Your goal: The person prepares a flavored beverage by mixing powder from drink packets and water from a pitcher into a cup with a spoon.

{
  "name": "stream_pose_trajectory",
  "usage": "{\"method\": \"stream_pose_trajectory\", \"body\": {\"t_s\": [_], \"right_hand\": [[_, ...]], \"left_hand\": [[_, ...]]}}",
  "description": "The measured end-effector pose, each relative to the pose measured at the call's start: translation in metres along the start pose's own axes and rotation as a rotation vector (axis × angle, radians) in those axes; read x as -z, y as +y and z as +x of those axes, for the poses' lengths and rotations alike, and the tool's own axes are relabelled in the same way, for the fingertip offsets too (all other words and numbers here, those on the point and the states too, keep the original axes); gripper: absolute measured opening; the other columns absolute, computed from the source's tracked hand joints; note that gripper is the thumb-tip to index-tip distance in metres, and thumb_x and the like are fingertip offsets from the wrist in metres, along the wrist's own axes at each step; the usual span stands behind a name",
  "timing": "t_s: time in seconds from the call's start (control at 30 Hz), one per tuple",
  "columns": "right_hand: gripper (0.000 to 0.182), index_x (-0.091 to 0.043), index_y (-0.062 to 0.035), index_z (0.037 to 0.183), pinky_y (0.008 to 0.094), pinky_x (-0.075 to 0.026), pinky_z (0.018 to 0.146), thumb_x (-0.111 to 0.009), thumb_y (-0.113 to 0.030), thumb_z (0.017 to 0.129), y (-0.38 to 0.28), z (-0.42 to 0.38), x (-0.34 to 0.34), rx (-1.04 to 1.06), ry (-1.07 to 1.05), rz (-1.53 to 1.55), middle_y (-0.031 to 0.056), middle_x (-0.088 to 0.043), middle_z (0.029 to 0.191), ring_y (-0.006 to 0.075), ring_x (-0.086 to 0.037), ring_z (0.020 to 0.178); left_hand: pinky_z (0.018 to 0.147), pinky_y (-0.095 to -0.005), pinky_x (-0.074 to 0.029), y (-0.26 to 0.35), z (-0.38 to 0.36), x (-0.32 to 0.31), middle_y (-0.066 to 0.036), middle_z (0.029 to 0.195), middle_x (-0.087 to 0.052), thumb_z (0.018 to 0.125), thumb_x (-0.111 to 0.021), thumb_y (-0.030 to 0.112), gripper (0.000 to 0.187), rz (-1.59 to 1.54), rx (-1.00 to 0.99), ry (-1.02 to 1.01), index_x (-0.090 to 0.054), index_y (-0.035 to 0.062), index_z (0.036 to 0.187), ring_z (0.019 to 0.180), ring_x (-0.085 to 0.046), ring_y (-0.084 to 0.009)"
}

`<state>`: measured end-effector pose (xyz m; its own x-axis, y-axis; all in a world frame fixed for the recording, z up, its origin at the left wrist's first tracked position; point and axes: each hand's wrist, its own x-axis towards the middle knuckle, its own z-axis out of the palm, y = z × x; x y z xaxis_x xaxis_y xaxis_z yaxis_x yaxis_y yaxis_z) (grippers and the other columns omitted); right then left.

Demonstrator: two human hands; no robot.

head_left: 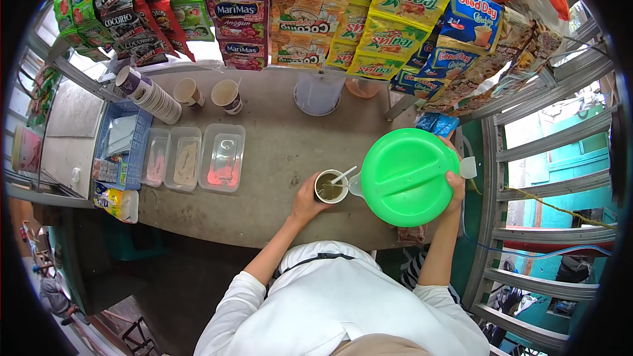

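Note:
My left hand (306,200) is wrapped round a paper cup (319,192) at the counter's front. Brownish-green liquid is in the cup, and a white plastic spoon (345,174) leans out of it. My right hand (455,188) grips a pitcher with a round green lid (403,175) by its handle side. The pitcher tilts to the left, its spout (356,185) right at the cup's rim, with what looks like a thin stream of liquid between them. Most of the pitcher's body is hidden under the lid.
Three clear plastic tubs (223,133) with pink and tan contents stand left on the counter (283,125). Behind them are two paper cups (227,95) and a leaning cup stack (148,95). A blue basket (140,148) sits further left. Drink sachets (310,13) hang along the back.

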<state>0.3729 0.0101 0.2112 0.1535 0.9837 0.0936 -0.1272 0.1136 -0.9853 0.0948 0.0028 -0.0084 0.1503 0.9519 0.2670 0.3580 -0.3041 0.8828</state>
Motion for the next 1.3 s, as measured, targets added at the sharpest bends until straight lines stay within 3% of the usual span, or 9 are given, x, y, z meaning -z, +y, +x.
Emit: {"method": "stream_pose_trajectory", "body": {"t_s": [0.77,0.87,1.3], "right_hand": [[0.072,-0.045,0.0068,0.133,0.0333,-0.050,0.085,-0.059,-0.035,0.075,0.0000,0.0013,-0.0051,0.028,0.032,-0.039,0.0187,-0.061,0.114,0.0236,-0.061,0.099],[0.073,-0.044,0.0087,0.133,0.0334,-0.042,0.098,-0.062,-0.032,0.075,-0.0026,0.0006,-0.0026,-0.018,-0.020,0.005,0.0199,-0.054,0.129,0.0244,-0.055,0.114],[0.072,-0.044,0.0089,0.133,0.0341,-0.041,0.100,-0.061,-0.031,0.075,-0.0008,-0.0003,-0.0007,-0.016,-0.020,0.003,0.0206,-0.053,0.131,0.0254,-0.054,0.117]], "left_hand": [[0.084,-0.0417,-0.051,-0.0021,-0.0004,-0.0011,-0.017,0.111,-0.062,0.055,-0.087,0.018,0.083,0.009,-0.007,0.004,-0.047,0.0061,0.128,0.100,-0.061,-0.0351],[0.084,-0.0418,-0.051,-0.0018,-0.0003,-0.0009,-0.017,0.111,-0.062,0.055,-0.087,0.018,0.084,0.004,-0.004,0.004,-0.047,0.0062,0.128,0.100,-0.061,-0.0352],[0.086,-0.0419,-0.051,-0.0061,-0.0022,-0.0023,-0.017,0.113,-0.061,0.055,-0.087,0.018,0.085,0.008,-0.003,-0.003,-0.046,0.0062,0.129,0.102,-0.061,-0.0356]]}}
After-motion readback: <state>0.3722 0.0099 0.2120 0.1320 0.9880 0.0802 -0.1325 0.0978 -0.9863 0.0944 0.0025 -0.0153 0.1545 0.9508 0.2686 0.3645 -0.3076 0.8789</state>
